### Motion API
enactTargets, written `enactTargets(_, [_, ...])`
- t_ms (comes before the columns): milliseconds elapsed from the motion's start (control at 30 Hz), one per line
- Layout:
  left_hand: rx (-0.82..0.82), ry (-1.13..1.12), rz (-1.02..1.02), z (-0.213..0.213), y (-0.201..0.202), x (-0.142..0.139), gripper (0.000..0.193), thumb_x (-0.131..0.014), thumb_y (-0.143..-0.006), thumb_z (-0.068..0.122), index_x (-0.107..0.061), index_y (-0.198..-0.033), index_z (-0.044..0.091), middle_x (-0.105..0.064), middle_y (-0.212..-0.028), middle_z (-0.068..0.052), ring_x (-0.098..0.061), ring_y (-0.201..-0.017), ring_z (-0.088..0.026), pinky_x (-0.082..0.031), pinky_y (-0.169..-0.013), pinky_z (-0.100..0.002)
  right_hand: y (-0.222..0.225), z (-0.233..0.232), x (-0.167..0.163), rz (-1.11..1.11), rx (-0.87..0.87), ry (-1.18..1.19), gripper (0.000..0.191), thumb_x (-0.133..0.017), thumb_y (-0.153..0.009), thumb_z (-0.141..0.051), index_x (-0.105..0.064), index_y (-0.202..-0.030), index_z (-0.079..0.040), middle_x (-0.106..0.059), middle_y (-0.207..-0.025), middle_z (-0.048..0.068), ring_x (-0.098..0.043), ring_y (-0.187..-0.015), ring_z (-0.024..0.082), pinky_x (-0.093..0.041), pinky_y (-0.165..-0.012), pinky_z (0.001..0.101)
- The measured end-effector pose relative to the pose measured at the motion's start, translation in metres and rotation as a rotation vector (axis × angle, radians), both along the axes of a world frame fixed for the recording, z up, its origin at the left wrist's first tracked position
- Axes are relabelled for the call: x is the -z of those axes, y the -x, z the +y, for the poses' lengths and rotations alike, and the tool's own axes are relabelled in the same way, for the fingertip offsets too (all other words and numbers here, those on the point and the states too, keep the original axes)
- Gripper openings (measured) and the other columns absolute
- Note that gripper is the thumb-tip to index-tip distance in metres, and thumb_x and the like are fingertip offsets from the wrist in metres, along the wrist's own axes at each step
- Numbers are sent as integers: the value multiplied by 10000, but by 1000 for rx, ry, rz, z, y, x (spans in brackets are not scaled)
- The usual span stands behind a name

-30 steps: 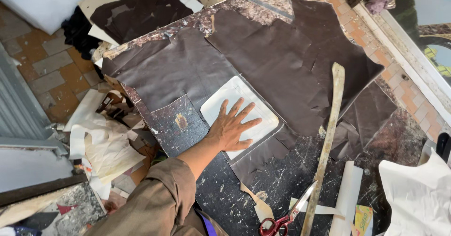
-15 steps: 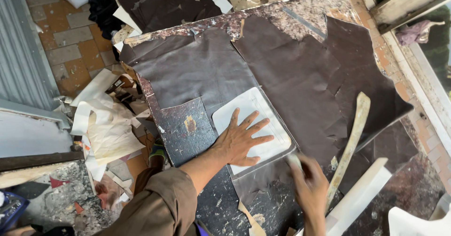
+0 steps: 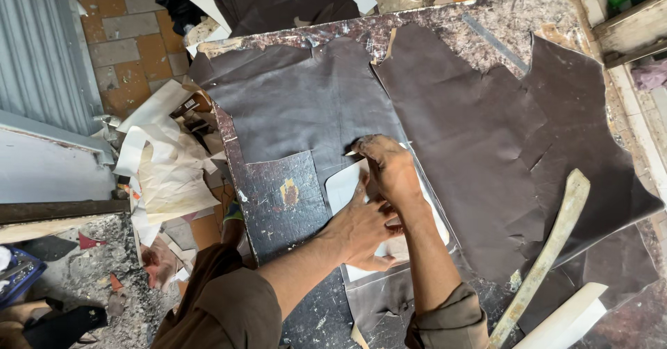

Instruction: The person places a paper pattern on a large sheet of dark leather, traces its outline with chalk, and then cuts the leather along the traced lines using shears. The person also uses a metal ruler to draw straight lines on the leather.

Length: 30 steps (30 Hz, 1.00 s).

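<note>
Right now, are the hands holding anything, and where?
Nothing is gripped. The left hand presses flat on the white pattern piece near its middle; the right hand rests at its upper edge, fingers curled. Whether they pinch something cannot be told.

Pale wooden stick (image 3: 549, 252), crumpled paper scraps (image 3: 170, 175), grey shutter (image 3: 42, 43)

Your left hand (image 3: 365, 227) presses a smooth, matt white card template (image 3: 342, 188); your right hand (image 3: 389, 168) works on dark brown leather (image 3: 472, 134), matt and faintly creased; the worktable (image 3: 285, 203) looks worn, scratched and paint-flecked; the long stick (image 3: 549, 252) is pale, rough wood.
</note>
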<state>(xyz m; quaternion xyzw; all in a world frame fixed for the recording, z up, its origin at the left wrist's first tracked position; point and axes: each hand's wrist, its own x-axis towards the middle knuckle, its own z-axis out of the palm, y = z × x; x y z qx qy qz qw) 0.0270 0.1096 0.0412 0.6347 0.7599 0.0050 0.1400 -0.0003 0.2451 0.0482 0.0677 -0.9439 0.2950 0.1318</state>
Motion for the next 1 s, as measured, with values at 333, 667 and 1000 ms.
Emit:
enactTargets(333, [-15,-23,-7,2,1,4,729,-434,-852,730,-497,-1460,333,-421,-1513,-116,-333,-1434,-414,-66,-1097,-837,-3,-1,6,-30,-21,-143,293,-683,-805,93,-774,-1010,-96,-751,-1108,33,-706,-1051,238,-586,-897,324])
enactTargets(667, [-32,-40,-106,2,2,1,785,-537,-838,707,-388,-1537,380,-353,-1582,-65,-270,-1483,-360,-78,-1160,-807,-8,30,7,110,-38,-208,470,-683,-670,128,-751,-1092,-68,-740,-1152,88,-699,-1078,285,-591,-920,356])
enactTargets(1000, [-57,-64,-135,5,2,-1,801,-577,-831,657,-293,-1544,427,-104,-1676,-29,-59,-1537,-352,-95,-1143,-782,-8,85,-9,219,173,-237,280,-718,-802,111,-754,-1029,-49,-748,-1041,98,-715,-992,298,-590,-855,384])
